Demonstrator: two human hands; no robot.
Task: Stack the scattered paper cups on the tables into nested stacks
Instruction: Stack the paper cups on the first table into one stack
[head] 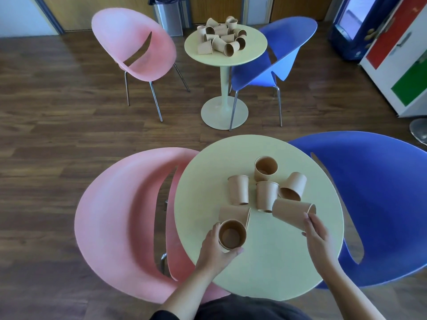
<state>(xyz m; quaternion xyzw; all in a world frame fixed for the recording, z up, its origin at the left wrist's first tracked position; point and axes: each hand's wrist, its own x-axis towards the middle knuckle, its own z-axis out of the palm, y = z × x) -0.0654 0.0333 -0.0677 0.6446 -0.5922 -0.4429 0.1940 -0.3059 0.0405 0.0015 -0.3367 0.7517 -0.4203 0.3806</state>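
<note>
Brown wooden floor (57, 116) runs all through this room. Two round pale tables stand on it, each with a pink chair and a blue chair beside it. The near table (265, 269) is right under the hands. The far table (242, 54) is well away from both hands and has a messy pile of paper cups (220, 36) on top.

On the near table, the left hand (216, 248) wraps its fingers and thumb around an upright cup (231, 235), open end up. It looks like there may be more than one cup nested there, but it is hard to tell. Just past that hand, a tipped cup (234, 213) lies on its side and touches the upright one.

The right hand (317, 234) pinches the rim end of a lying cup (292, 213) with its fingertips. Beyond that hand sit four more loose cups: two upside-down cups (238, 190) side by side, one leaning cup (293, 187) and one standing cup (265, 168) farthest away.

These cups are probably very light and thin. A hard squeeze could crush them, so a soft hold around the side, near the stiffer rim, seems best. They should slide into each other easily when the open ends face the same way.
</note>
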